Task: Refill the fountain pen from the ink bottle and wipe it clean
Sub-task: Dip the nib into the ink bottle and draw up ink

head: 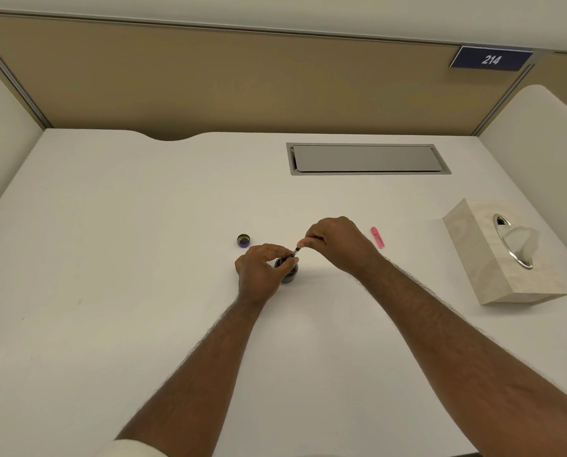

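A small dark ink bottle (288, 273) stands open on the white desk (111, 258). My left hand (262, 272) wraps around the bottle from its left side, thumb and fingers over the rim. My right hand (338, 244) pinches the upper end of the slim pen part (296, 250), which slants down into the bottle's mouth. The tip is hidden inside the bottle and behind my fingers. The bottle's round cap (243, 240) lies upside down on the desk, just left of and behind my left hand.
A pink pen piece (377, 237) lies to the right of my right hand. A beige tissue box (499, 258) with a tissue sticking out stands at the right edge. A grey cable hatch (368, 159) is set into the desk at the back.
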{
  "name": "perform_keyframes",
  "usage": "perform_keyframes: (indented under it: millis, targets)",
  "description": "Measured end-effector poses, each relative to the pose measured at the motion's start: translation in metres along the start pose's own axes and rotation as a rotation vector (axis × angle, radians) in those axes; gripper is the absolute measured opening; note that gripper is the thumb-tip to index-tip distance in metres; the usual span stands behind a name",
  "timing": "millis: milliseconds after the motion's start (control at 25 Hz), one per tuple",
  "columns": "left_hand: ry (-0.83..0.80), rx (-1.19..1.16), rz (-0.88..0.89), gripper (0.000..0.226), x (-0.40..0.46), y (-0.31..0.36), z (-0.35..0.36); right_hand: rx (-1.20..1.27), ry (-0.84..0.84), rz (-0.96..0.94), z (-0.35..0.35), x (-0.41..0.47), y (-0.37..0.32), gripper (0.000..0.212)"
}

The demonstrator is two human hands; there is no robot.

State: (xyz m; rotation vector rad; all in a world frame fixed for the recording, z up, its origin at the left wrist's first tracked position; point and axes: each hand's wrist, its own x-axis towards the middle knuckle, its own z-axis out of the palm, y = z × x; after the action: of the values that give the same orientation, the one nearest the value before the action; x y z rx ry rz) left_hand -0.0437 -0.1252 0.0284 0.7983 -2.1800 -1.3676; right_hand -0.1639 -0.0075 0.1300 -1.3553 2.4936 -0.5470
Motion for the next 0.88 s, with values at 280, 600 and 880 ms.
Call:
perform_keyframes:
  millis: [280, 600, 880]
  targets:
    - [0.004, -0.002, 0.003, 0.008, 0.0003, -0.0008, 0.0004, -0.013, 0.016, -0.105, 0.0012, -0.0022, 0.0049, 0.02]
    - [0.01, -0.011, 0.012, 0.005, -0.0002, 0.0012, 0.0002, 0.01, 0.036, -0.047, 0.0026, -0.0018, 0.0046, 0.024]
    - [0.009, -0.028, 0.005, 0.011, -0.0002, -0.0008, 0.0005, 0.045, 0.054, -0.127, 0.0037, -0.0021, 0.0058, 0.018]
